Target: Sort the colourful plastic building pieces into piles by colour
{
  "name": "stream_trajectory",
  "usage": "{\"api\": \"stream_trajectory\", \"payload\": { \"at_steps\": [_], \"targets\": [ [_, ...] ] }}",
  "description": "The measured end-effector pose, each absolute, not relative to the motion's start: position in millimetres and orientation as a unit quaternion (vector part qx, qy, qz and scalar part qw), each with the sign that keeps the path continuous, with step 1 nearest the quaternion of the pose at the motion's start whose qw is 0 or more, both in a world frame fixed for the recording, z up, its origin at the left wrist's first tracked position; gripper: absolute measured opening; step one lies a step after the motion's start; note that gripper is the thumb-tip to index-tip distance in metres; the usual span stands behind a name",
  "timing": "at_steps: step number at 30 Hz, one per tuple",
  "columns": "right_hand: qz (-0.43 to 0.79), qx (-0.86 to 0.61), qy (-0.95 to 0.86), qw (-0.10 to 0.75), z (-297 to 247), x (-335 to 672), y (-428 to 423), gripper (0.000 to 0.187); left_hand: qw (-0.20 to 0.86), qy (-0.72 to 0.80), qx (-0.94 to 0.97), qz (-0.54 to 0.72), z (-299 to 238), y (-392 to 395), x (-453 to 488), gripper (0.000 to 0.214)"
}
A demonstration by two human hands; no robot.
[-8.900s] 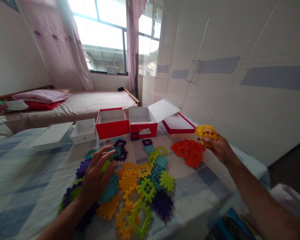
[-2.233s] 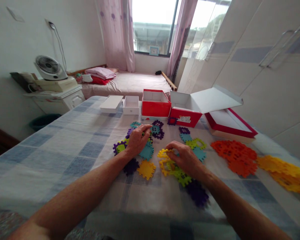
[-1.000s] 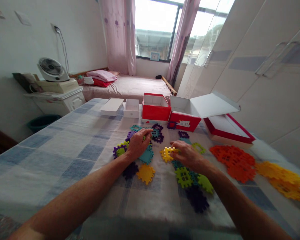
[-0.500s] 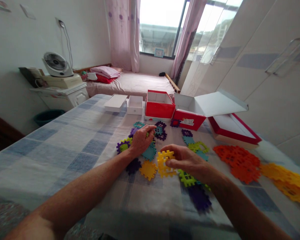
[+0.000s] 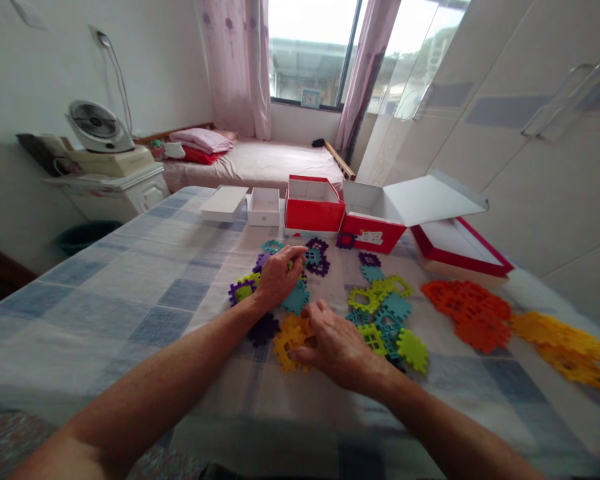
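My left hand hovers low over a mixed pile, its thumb and forefinger closed at the edge of a teal window tile. Purple toothed tiles lie just beyond that teal one. My right hand reaches across to the near side of the pile, fingers and thumb around a yellow toothed tile. Another yellow-orange tile is partly hidden under these fingers. Beside it are a dark purple tile and a solid teal tile. A purple frame tile sits left of my left wrist.
Green and teal tiles spread right of my right hand. Farther right lie an orange tile heap and a yellow heap. Along the back stand a white box, a red box and a red lidded box.
My right hand has moved left with the yellow tile, bringing it to the yellow-orange tile by the pile. More green and teal tiles are uncovered on the right. My left hand stays in place.
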State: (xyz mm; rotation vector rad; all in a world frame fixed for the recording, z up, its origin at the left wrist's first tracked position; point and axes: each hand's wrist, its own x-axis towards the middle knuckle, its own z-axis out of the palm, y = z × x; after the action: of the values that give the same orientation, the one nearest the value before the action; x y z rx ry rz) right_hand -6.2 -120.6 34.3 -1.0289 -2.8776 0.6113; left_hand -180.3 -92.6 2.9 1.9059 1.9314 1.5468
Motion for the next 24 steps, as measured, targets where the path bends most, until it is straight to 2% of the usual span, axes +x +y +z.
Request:
{"api": "stream_trajectory", "payload": {
  "at_steps": [5, 10, 16, 18, 21, 24],
  "targets": [
    [0.253, -0.324, -0.909, 0.062, 32, -4, -127, 0.03, 0.02, 0.626, 0.609, 0.488, 4, -97, -180, 0.025],
    [0.314, -0.323, -0.883, 0.134, 26, 4, -135, 0.034, 0.048, 0.647, 0.604, 0.462, 2, -96, -187, 0.031],
    [0.325, -0.408, -0.811, 0.264, 51, 65, -114, 0.024, 0.057, 0.665, 0.6, 0.441, 7, -99, -185, 0.034],
    [0.272, -0.48, -0.766, 0.33, 62, 108, -88, 0.024, 0.056, 0.668, 0.601, 0.435, 9, -99, -184, 0.035],
    [0.099, -0.61, -0.682, 0.391, 73, 189, -33, 0.033, 0.05, 0.666, 0.607, 0.431, 8, -99, -185, 0.037],
    [-0.026, -0.726, -0.605, 0.326, 72, 265, 22, 0.042, 0.044, 0.664, 0.609, 0.433, 4, -97, -189, 0.036]
  ]
}}
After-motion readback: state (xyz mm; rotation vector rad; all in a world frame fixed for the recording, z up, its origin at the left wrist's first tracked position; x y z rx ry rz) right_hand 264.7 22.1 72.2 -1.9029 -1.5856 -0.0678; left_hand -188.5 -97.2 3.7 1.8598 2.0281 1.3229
